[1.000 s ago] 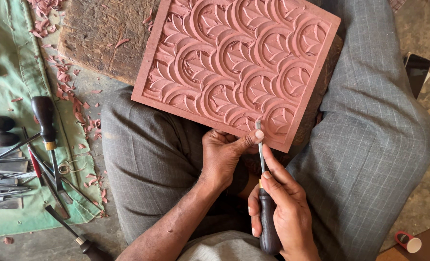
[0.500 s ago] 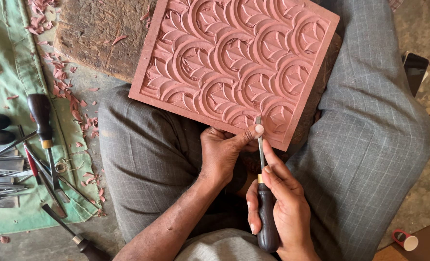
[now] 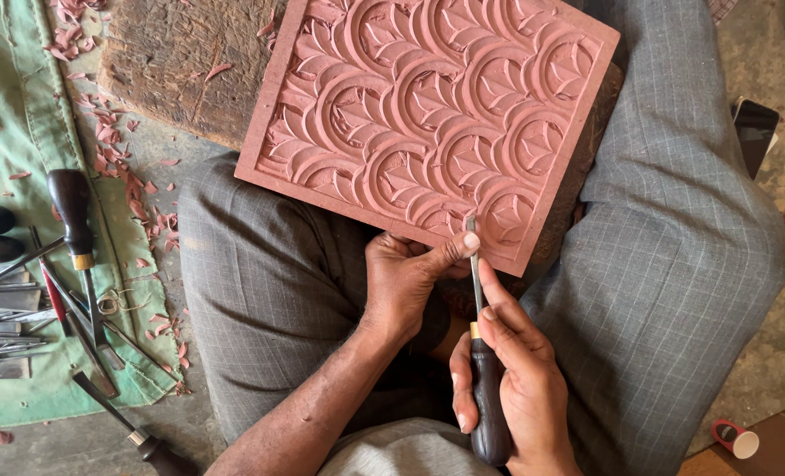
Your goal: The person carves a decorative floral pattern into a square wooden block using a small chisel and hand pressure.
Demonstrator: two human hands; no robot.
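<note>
Here the right hand (image 3: 520,388) has its grip closed on chisel (image 3: 481,353); left hand (image 3: 406,282) steadies blade

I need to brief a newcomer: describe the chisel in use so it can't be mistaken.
Start at the carved reddish panel on the lap. At its near edge, the right hand holds a chisel upright, dark handle, brass collar, blade touching the carving. The other tools lie on green cloth.

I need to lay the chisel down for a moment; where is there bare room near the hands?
Bare floor lies right of the knee, between the phone and the red-rimmed cap. A floor strip below the green cloth holds only one tool. The cloth is crowded with tools; wood chips litter its edge.
</note>
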